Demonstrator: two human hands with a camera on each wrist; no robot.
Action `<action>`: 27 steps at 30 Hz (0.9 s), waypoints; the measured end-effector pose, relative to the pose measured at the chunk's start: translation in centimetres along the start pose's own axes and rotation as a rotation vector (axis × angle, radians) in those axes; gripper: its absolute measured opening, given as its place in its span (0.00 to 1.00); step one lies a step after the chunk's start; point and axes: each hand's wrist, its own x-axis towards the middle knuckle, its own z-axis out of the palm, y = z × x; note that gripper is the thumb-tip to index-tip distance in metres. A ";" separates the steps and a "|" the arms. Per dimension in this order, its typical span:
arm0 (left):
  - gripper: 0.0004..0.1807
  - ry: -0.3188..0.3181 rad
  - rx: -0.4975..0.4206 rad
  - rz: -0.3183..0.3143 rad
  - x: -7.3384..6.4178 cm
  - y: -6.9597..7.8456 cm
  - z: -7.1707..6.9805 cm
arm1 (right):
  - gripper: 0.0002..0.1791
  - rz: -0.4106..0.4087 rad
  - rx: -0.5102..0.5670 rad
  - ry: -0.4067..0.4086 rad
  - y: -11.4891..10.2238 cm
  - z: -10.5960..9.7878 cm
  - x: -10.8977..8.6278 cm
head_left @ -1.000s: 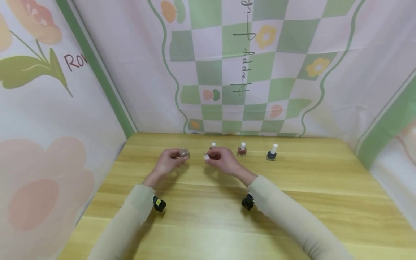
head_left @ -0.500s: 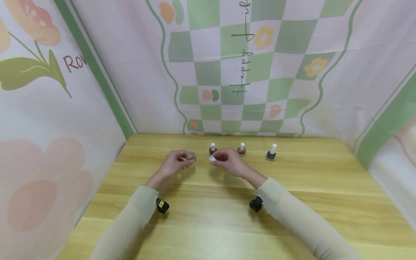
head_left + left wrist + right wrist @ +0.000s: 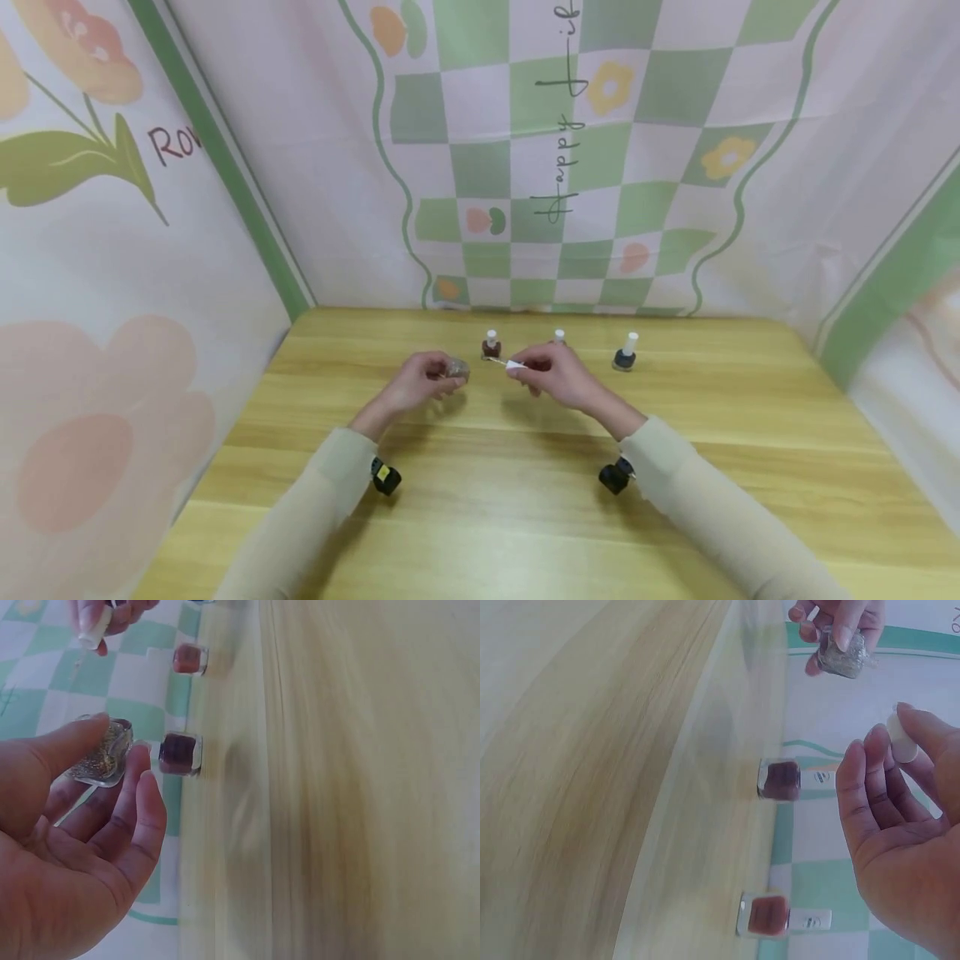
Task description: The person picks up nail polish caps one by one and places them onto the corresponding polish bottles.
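My left hand (image 3: 420, 385) holds a clear glass nail polish bottle (image 3: 457, 371) with glitter inside, thumb on one side and fingers on the other. In the left wrist view the glittery bottle (image 3: 106, 754) is tilted. My right hand (image 3: 558, 375) pinches a white nail polish cap (image 3: 516, 365) between thumb and fingertips. From this cap a thin brush points left toward the bottle, apart from it. The cap (image 3: 902, 737) also shows in the right wrist view, where its brush cannot be made out.
Behind the hands, a dark red nail polish bottle (image 3: 491, 347) stands upright on the wooden table (image 3: 480, 500). A reddish-brown bottle (image 3: 769, 915) is partly hidden by my right hand in the head view. Farther right stands a dark bottle (image 3: 625, 358). A patterned curtain (image 3: 540, 167) hangs behind.
Both hands have shifted to the right with the bottle and cap. The cap has tilted so its brush points left. The dark red bottle has come into fuller view; the reddish-brown one is now partly covered.
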 end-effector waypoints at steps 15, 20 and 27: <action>0.15 -0.047 0.024 0.019 0.4 0.3 1.7 | 0.19 -0.002 0.074 -0.005 0.5 -1.9 -1.5; 0.15 -0.072 0.035 0.024 0.3 0.7 2.1 | 0.19 -0.001 0.110 -0.011 0.1 -2.3 -1.8; 0.13 -0.109 0.017 0.037 0.4 0.9 2.5 | 0.16 0.001 0.134 -0.002 -0.3 -2.6 -1.9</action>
